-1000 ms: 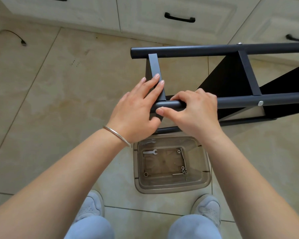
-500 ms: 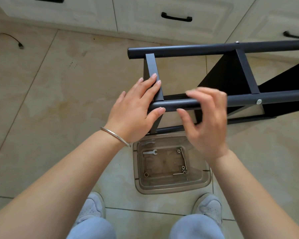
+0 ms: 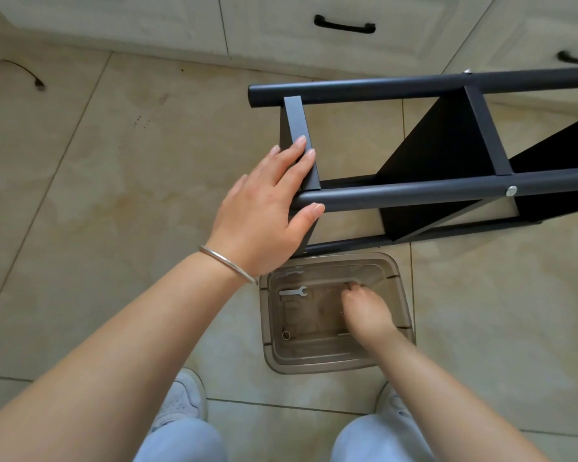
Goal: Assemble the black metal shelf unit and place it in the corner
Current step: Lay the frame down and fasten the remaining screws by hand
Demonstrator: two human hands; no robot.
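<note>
The black metal shelf unit lies on its side on the tiled floor, its tube legs running off to the right. My left hand rests on its left end, with straight fingers on the flat end crossbar and the thumb against the near tube. A silver bolt head shows on that tube. My right hand is down inside the clear plastic box, fingertips curled at the far inner edge where small hardware lies. What they touch is hidden.
A small flat wrench and a ring-shaped washer lie in the box. Cream cabinets with black handles line the far side. A dark cable lies at the far left. My shoes stand just below the box.
My right hand has left the near tube and dropped into the plastic box. My left hand stays on the shelf's end.
</note>
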